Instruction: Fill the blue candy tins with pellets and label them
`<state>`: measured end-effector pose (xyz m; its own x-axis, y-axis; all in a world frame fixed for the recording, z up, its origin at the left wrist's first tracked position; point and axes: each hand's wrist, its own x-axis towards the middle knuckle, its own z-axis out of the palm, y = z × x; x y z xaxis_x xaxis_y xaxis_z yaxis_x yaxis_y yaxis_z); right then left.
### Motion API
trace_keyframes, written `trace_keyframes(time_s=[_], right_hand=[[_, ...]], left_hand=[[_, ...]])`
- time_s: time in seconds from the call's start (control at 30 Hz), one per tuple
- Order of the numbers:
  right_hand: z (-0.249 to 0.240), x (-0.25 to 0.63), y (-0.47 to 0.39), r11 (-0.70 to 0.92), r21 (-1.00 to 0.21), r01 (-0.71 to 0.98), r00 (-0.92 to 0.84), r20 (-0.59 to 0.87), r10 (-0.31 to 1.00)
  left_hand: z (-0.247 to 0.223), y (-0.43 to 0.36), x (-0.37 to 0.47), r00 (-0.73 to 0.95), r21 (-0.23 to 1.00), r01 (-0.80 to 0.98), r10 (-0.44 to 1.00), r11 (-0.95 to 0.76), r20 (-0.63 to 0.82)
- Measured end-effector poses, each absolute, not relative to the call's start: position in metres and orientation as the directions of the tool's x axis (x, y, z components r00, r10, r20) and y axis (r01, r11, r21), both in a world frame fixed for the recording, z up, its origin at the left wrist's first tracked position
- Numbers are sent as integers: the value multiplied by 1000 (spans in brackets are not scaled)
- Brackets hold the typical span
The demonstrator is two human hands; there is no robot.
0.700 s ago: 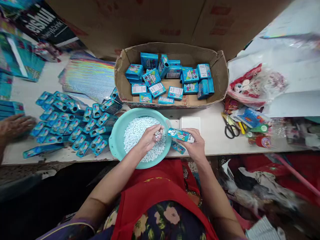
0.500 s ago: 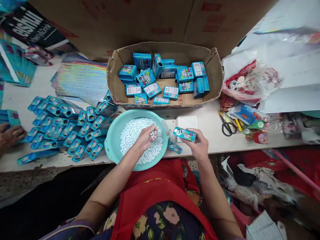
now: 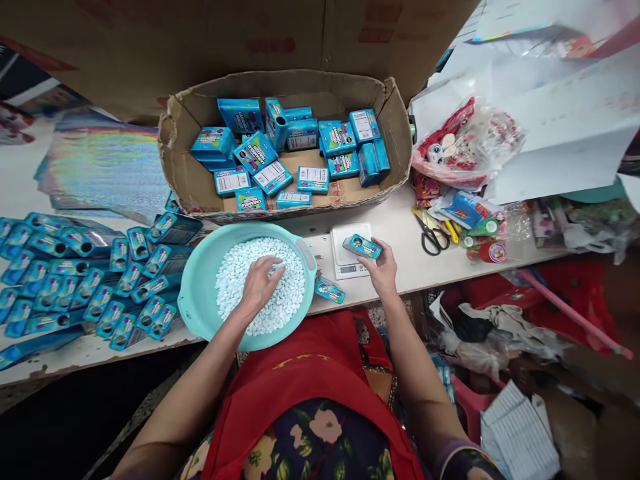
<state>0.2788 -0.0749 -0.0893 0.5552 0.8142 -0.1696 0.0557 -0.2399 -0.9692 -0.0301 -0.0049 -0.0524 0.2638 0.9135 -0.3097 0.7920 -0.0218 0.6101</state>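
My left hand is palm down on the small white candies in a turquoise basin. Its fingers and thumb are apart; whether any candies are under the palm is hidden. In my right hand is a small blue candy box, its round opening turned toward the left. That box is at a white digital scale, above or on its plate; I cannot tell which. A second blue box lies on the table between the basin and the scale.
A cut-down cardboard box holding several blue boxes stands behind the basin. Rows of open blue boxes fill the left side, near shiny sheets. To the right lie black scissors and a plastic bag.
My left hand has turned over from holding candies palm up to palm down in the basin. My right hand has brought the candy box over to the scale. The view has shifted right.
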Motion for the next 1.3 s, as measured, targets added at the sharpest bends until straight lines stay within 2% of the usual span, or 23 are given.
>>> trace_keyframes(time_s=[0.1, 0.23, 0.33, 0.6, 0.87, 1.03, 1.1, 1.2, 1.3], right_hand=[[-90, 287, -92, -289, -955, 63, 641, -183, 746], [-101, 297, -127, -441, -893, -93, 816, -322, 480], [-112, 294, -148, -487, -856, -170, 825, -395, 405], [-127, 275, -159, -501, -847, -175, 780, -430, 454], [-111, 277, -146, -490, -869, -69, 766, -361, 531], [-96, 274, -110, -394, -915, 86, 672, -238, 701], [-90, 273, -89, -352, -931, 92, 622, -222, 751], [-71, 269, -61, -324, -939, 113, 628, -185, 756], [-37, 250, -47, -201, -923, 329, 586, 32, 810]], left_hand=[[-46, -5, -30, 223, 634, 773, 928, 17, -297], [-41, -5, -29, 166, 696, 709, 931, 117, -326], [-40, -5, -27, 132, 731, 656, 926, 186, -353], [-36, -4, -21, 133, 758, 619, 924, 206, -359], [-32, -1, -11, 162, 748, 626, 901, 223, -403], [-42, -5, -8, 167, 741, 633, 895, 224, -414], [-43, -7, -8, 167, 740, 639, 902, 209, -398], [-29, -11, -6, 187, 756, 649, 947, 82, -263], [3, -12, 3, 339, 702, 658, 940, -273, 49]])
